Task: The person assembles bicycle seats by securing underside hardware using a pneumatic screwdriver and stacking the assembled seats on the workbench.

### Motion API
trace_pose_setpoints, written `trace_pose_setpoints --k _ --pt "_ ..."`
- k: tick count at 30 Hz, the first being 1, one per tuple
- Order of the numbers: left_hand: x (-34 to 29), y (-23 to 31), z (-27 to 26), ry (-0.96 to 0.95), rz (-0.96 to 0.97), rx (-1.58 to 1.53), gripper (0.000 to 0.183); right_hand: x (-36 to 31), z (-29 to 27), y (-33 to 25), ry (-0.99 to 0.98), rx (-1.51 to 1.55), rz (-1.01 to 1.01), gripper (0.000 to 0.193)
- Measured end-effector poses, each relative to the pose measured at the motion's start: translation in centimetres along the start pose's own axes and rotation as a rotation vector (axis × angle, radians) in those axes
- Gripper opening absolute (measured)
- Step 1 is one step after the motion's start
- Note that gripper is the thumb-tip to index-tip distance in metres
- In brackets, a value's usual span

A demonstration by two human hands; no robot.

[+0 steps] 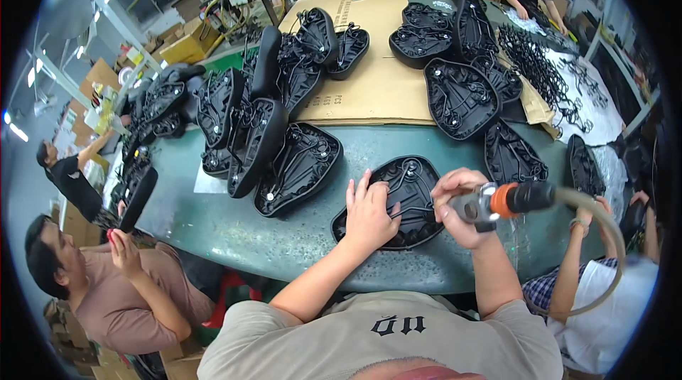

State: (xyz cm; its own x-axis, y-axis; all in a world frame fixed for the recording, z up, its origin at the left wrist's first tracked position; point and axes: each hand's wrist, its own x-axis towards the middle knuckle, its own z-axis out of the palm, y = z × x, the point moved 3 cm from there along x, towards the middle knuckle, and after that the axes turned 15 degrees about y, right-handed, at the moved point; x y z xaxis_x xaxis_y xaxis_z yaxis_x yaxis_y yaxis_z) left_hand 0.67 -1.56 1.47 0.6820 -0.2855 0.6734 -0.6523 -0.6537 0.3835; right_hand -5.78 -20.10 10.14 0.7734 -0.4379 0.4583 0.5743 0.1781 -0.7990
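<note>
A black bicycle saddle (420, 199) lies upside down on the green table in front of me, its ribbed underside and metal rails showing. My left hand (371, 215) rests over its left part and grips it there, with the fingers partly bent near the rails. Above the saddle's right side, my right hand (460, 202) is closed around an air-powered driver (506, 201) with a grey metal body, an orange ring and a black end. The driver's tip and its contact with the saddle, if any, cannot be made out.
Several upturned saddles are piled at left (298, 163) and at far right (462, 96), partly on a cardboard sheet (383, 46). Black wire rails (543, 67) heap farther right. A hose (616, 252) curves down beside my right arm. People sit close on the left (135, 288) and right (604, 309).
</note>
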Motion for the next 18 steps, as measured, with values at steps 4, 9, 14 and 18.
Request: trace_pose_setpoints --k 4,9,14,18 --pt "-0.7 0.6 0.8 -0.014 0.024 -0.021 0.052 -1.2 0.0 -1.7 -0.059 -0.101 -0.097 0.026" --pt "-0.4 2.0 1.4 -0.041 -0.02 -0.008 0.036 0.3 -0.3 -1.5 0.343 -0.229 -0.023 0.024" --pt "-1.1 1.4 2.3 -0.01 -0.014 0.088 0.043 -0.3 0.7 -1.4 -0.168 -0.448 -0.404 0.027" --pt "-0.6 2.4 0.5 -0.089 -0.075 -0.003 0.047 0.9 -2.2 -3.6 0.342 -0.098 -0.046 0.028"
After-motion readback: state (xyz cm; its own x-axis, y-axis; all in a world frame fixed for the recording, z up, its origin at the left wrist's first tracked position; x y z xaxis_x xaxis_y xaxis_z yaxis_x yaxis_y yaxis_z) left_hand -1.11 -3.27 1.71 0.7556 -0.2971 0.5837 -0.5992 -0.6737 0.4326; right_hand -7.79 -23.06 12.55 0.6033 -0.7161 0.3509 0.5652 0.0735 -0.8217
